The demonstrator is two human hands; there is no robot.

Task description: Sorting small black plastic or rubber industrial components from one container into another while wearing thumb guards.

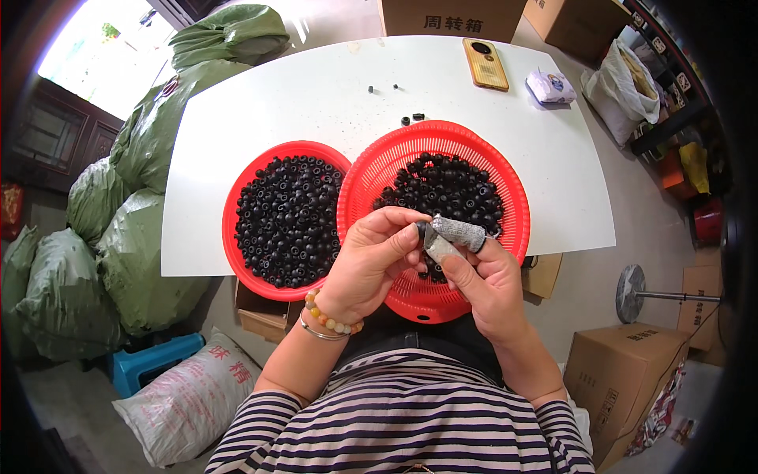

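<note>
My left hand (369,261) pinches a small black ring-shaped part (422,231) at its fingertips, over the near rim of the tilted red mesh basket (505,182) of like parts. My right hand (483,272), thumb and forefinger wrapped in grey tape, closes on the same part. I judge a firm, square pinch keeps it from slipping. A second red basket (237,197) sits at the white table's (316,95) near edge; a phone (485,63) lies toward the far edge.
</note>
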